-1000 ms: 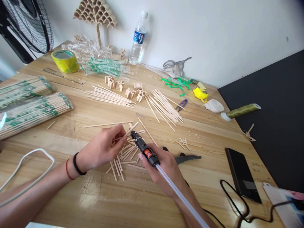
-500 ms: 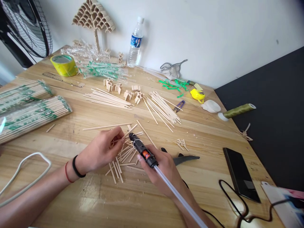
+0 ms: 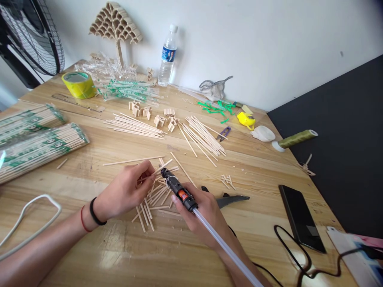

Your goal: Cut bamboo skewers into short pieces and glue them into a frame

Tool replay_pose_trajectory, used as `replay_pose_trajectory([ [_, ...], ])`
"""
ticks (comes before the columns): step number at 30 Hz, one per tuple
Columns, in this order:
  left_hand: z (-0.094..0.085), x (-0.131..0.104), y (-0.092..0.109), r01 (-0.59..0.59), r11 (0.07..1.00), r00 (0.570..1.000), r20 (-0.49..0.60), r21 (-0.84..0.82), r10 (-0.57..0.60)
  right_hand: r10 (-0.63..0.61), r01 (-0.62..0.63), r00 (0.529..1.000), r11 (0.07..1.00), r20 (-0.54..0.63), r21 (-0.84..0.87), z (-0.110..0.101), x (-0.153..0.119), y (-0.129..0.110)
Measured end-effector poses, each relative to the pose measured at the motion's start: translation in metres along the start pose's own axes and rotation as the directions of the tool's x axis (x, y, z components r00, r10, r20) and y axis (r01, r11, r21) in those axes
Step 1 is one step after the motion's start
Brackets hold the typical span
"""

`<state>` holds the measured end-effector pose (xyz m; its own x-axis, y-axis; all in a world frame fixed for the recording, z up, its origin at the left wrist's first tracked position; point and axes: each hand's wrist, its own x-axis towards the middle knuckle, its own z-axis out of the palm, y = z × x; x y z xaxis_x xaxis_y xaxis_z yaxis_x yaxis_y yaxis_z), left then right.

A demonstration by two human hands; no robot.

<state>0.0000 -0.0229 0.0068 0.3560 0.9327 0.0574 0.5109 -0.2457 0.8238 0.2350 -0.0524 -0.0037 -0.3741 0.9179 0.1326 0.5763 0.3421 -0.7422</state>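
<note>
My left hand [image 3: 131,187] is closed, pinching a short wooden stick [image 3: 163,166] between thumb and fingers. My right hand [image 3: 206,211] wraps round a black hot glue gun [image 3: 179,189], whose tip lies right by that stick. A long clear glue stick [image 3: 224,245] runs out of the gun's rear toward me. Below the hands lies a loose pile of cut sticks [image 3: 146,215], partly hidden by the gun and fingers. Farther back stand several small stick clusters [image 3: 160,120], between two bunches of long sticks [image 3: 131,126].
Wrapped stick bundles [image 3: 44,149] lie at left, with yellow tape [image 3: 79,84] and a water bottle [image 3: 168,56] behind. Thread snips [image 3: 224,133], a phone [image 3: 301,217] and a black cable [image 3: 295,255] are at right. A stick-built tree [image 3: 115,30] stands at the back.
The view has shifted slightly. Both hands keep their holds, and the glue gun's tip stays close to the pinched stick with hardly any movement.
</note>
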Motion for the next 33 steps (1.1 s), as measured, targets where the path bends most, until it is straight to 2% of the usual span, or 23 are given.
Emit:
replay_pose_trajectory([
  [33, -0.0013, -0.0001, 0.0016, -0.005, 1.0, 1.0, -0.003, 0.007, 0.005, 0.018, -0.017, 1.0, 1.0, 0.014, -0.024, -0.0017, -0.0012, -0.0009],
])
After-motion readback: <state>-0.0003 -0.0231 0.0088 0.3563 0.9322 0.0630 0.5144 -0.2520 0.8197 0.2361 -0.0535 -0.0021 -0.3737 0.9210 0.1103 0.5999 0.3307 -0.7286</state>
